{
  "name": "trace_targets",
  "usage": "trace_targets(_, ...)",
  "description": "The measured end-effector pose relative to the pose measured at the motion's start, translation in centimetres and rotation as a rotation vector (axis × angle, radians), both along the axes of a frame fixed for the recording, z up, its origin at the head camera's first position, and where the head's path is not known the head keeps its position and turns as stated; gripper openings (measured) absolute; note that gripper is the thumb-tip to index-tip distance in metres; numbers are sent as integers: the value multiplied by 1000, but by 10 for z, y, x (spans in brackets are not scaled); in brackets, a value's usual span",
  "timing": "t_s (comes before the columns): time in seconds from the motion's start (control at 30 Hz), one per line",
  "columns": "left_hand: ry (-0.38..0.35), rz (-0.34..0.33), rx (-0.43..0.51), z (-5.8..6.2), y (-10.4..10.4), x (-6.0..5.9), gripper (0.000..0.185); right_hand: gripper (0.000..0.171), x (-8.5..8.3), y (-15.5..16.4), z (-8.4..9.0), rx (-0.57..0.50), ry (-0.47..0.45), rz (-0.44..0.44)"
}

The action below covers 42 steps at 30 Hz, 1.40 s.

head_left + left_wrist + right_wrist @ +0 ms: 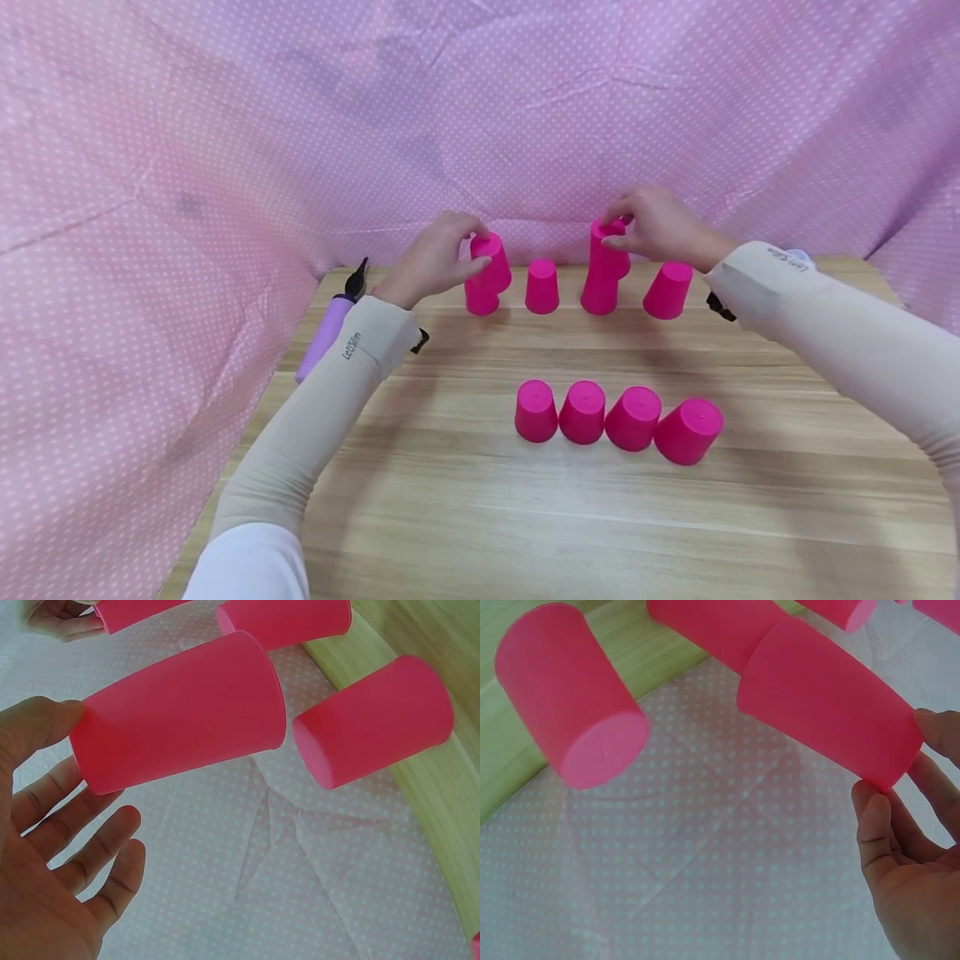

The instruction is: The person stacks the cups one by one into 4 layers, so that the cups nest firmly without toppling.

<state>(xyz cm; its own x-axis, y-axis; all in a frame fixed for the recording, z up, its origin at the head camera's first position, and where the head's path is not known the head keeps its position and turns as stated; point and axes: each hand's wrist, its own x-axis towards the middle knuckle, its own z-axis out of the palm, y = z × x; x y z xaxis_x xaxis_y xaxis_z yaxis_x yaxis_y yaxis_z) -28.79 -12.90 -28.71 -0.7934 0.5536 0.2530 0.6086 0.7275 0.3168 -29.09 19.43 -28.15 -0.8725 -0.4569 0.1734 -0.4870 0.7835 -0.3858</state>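
Near the back edge of the table, my left hand (438, 257) pinches an upside-down pink plastic cup (495, 260) by its closed end, thumb on one side and fingers on the other. That cup overlaps another pink cup (480, 302) behind it in the head view. My right hand (662, 227) holds a second upside-down cup (829, 705) the same way, partly in front of a standing cup (600, 292). Between the hands stands a pink cup (542, 287), and to the right another cup (668, 292). Whether the held cups touch those behind them I cannot tell.
Closer to me, several upside-down pink cups (587, 412) form a row on the wooden table (480, 517). A purple pump (327, 333) with a black nozzle lies at the left edge. Pink dotted cloth (420, 125) hangs behind the table and on the left.
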Motion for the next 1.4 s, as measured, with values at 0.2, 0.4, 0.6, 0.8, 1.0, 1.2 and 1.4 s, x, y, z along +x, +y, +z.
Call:
trace_targets(0.2,-17,12,-3,2,1,3,27,28,2,23,8,-74,-9,-62)
trace_targets(0.4,-33,17,-3,5,0,5,27,27,9,74,11,-49,51,-150)
trace_targets(0.6,-26,23,-17,6,0,5,27,27,16,112,2,0,68,-210)
trace_targets(0.8,-42,29,-21,8,3,7,28,28,17,117,-9,1,56,-228)
trace_targets(1.0,-48,39,-20,7,4,7,28,32,15,112,-10,-30,19,-261)
trace_targets(1.2,-32,26,-25,5,4,6,27,34,15,108,-7,-50,-5,-278)
trace_targets(1.4,-34,26,-23,6,5,5,28,37,18,94,-1,-52,59,-239)
